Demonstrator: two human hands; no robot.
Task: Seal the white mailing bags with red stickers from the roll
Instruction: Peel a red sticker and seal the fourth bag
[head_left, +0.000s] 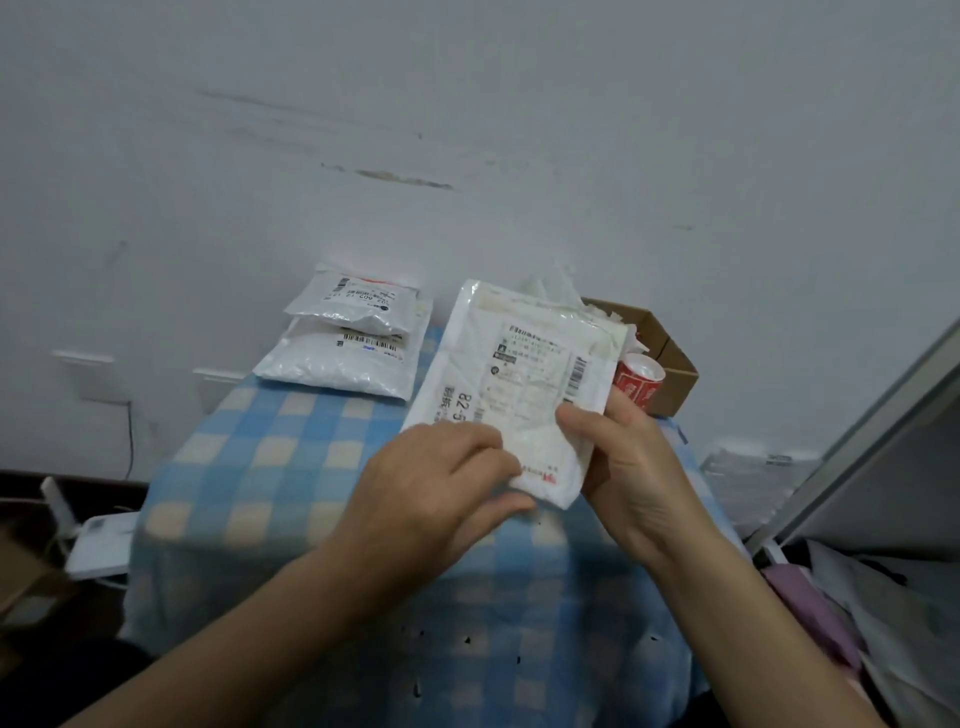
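Bag (519, 384) positioning, centre frame: my left hand (441, 478) pinches its lower edge, right hand (618, 457) grips its side. Next, probably: free one hand for the roll (638, 382).

The left forearm (244, 629) rises from the lower left corner and the right forearm (753, 618) from the lower right, so the hands meet mid-frame. The left hand (441, 483) shows its back, fingers curled over the near left corner of a white mailing bag (524, 364), thumb stretched along its lower edge. The right hand (636, 467) grips the bag's right edge, thumb laid across the front. Its fingers seem to wrap behind, hidden.
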